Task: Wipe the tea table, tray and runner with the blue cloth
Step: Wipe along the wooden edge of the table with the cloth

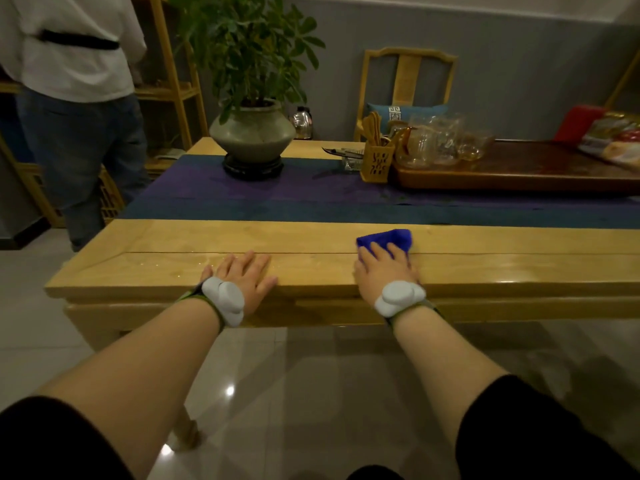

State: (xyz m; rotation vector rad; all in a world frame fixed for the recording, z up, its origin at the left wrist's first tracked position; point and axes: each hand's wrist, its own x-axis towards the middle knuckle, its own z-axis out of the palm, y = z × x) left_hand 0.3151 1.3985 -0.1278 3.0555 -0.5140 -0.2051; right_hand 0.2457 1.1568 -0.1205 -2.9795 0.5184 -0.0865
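Observation:
A light wooden tea table (145, 268) stretches across the view. My right hand (382, 270) lies flat on the blue cloth (388, 239), pressing it onto the table's near plank. My left hand (242, 275) rests flat on the wood near the front edge, fingers straight. A dark blue and purple runner (277, 199) runs along the table's middle. At the back right sits a dark wooden tea tray (519, 174) bearing several glass cups and pitchers.
A potted plant (252, 133) stands on the runner at the back. A wooden utensil holder (377, 164) sits by the tray. A kettle, a chair and red packets are behind. A person (76, 98) stands at the table's left end.

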